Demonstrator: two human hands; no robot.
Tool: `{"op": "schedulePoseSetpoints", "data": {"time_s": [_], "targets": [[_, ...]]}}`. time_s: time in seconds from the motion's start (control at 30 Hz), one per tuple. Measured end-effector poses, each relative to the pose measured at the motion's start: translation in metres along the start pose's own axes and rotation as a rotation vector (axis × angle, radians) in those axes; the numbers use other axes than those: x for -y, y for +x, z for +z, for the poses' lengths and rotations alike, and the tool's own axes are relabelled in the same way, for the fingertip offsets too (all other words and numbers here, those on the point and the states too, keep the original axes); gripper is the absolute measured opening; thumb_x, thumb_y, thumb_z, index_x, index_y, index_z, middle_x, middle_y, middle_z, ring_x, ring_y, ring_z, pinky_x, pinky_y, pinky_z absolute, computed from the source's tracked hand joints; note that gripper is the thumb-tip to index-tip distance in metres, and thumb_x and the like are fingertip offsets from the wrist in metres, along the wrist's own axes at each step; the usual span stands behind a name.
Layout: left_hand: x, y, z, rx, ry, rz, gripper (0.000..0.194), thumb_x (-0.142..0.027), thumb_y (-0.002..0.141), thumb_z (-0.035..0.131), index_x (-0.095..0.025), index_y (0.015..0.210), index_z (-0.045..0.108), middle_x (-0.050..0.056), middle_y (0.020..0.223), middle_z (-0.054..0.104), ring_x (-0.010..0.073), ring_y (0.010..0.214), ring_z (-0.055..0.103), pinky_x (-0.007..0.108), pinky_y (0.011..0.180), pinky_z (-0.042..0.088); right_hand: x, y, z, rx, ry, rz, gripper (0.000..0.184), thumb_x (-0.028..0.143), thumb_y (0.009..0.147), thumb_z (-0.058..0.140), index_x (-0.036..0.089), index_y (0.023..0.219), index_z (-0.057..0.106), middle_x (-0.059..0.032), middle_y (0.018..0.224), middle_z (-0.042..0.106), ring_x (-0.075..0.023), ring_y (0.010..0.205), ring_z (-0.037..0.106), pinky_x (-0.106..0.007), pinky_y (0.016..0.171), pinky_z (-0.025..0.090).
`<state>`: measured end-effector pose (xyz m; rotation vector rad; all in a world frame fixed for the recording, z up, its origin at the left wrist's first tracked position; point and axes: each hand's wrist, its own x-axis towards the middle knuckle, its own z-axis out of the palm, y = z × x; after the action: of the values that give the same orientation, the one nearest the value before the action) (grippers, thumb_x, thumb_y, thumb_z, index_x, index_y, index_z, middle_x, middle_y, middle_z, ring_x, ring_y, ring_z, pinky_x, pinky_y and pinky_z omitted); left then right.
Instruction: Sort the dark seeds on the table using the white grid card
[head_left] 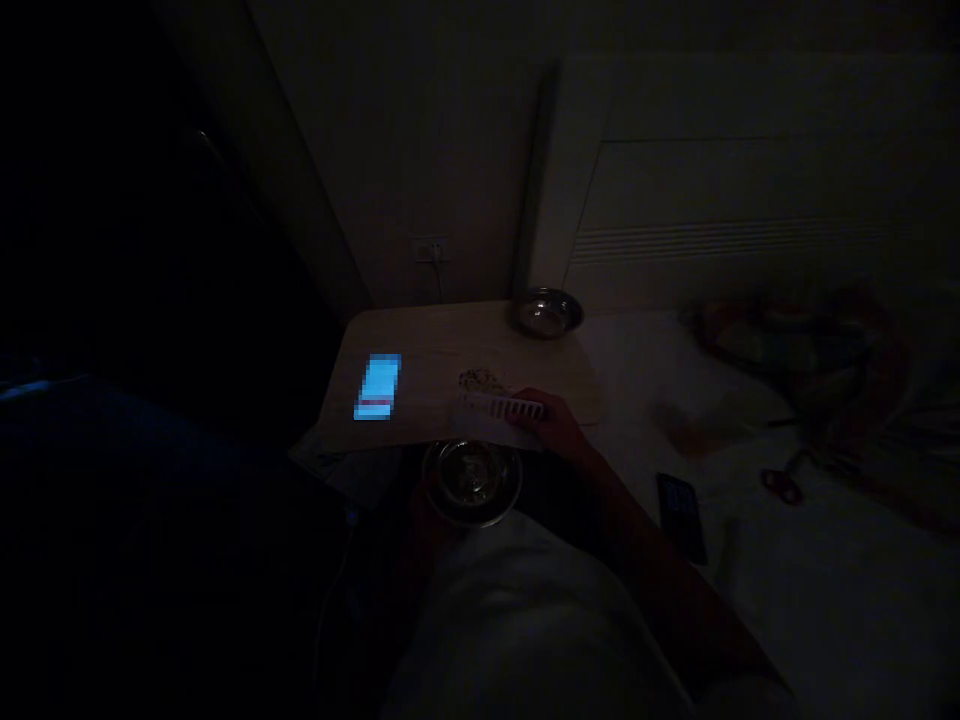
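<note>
In my right hand [551, 425] is a pale flat tool [516, 406] with a row of slots; its exact kind is too dark to make out. Its flat part lies over the front edge of a small wooden table [427, 335], right by a heap of small mixed bits [481, 381]. Just below that edge, my left hand [436, 512] holds a round metal bowl [480, 515] by its left side, the fingers mostly lost in shadow. The bowl's inside shines, and its contents are unclear.
A lit phone [378, 387] lies at the table's left, and a second metal bowl [551, 315] stands at its back right corner. On the white bed to the right are a dark phone [681, 517] and red-handled scissors [781, 487]. A plugged cable [439, 280] hangs behind the table.
</note>
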<state>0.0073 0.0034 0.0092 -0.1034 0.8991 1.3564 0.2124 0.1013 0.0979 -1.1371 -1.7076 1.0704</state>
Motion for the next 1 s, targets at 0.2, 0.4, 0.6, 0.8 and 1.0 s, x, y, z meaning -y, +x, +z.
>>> {"op": "schedulePoseSetpoints", "data": {"time_s": [0.2,0.4,0.6,0.8,1.0], "targets": [[-0.004,-0.005,0.006,0.010,-0.023,0.034,0.028,-0.032,0.077,0.053,-0.027,0.102,0.065,0.003,0.099,0.069,0.0263,0.116,0.052,0.039,0.095,0.041,0.001,-0.006,-0.019,-0.118,0.028,0.071,0.027,0.039,0.065,0.069,0.019,0.082,0.063,0.0001,0.070,0.061,-0.0132,0.060,0.052,-0.024,0.054,0.041],[-0.008,-0.007,0.005,0.019,-0.008,0.017,0.022,-0.032,0.083,0.051,-0.023,0.096,0.066,0.007,0.103,0.066,0.0272,0.111,0.053,0.043,0.093,0.042,-0.011,-0.007,-0.044,-0.497,0.117,0.130,0.031,0.040,0.064,0.069,0.018,0.085,0.060,-0.0013,0.074,0.062,-0.0132,0.062,0.053,-0.024,0.056,0.042],[-0.006,-0.014,0.004,0.018,0.006,0.082,0.030,-0.036,0.085,0.051,-0.020,0.109,0.059,0.009,0.119,0.057,0.0222,0.107,0.054,0.042,0.091,0.043,-0.014,-0.004,-0.055,-0.571,0.113,0.092,0.035,0.035,0.061,0.072,0.018,0.089,0.060,-0.0018,0.078,0.063,-0.0139,0.066,0.055,-0.025,0.060,0.044],[-0.005,-0.006,0.006,0.043,0.021,0.076,0.027,-0.030,0.078,0.054,-0.018,0.100,0.065,0.007,0.103,0.068,0.0284,0.114,0.052,0.039,0.093,0.041,-0.016,-0.004,-0.057,-0.619,-0.168,-0.017,0.030,0.038,0.071,0.060,0.016,0.092,0.062,-0.0049,0.082,0.066,-0.0172,0.071,0.058,-0.029,0.066,0.045],[-0.003,-0.005,0.003,0.032,0.044,0.038,0.029,-0.029,0.074,0.055,-0.014,0.097,0.066,0.012,0.095,0.069,0.0320,0.111,0.053,0.043,0.091,0.042,-0.021,-0.005,-0.051,-0.627,-0.414,0.035,0.035,0.042,0.079,0.050,0.015,0.097,0.064,-0.0077,0.086,0.069,-0.0205,0.075,0.061,-0.030,0.068,0.045]]}}
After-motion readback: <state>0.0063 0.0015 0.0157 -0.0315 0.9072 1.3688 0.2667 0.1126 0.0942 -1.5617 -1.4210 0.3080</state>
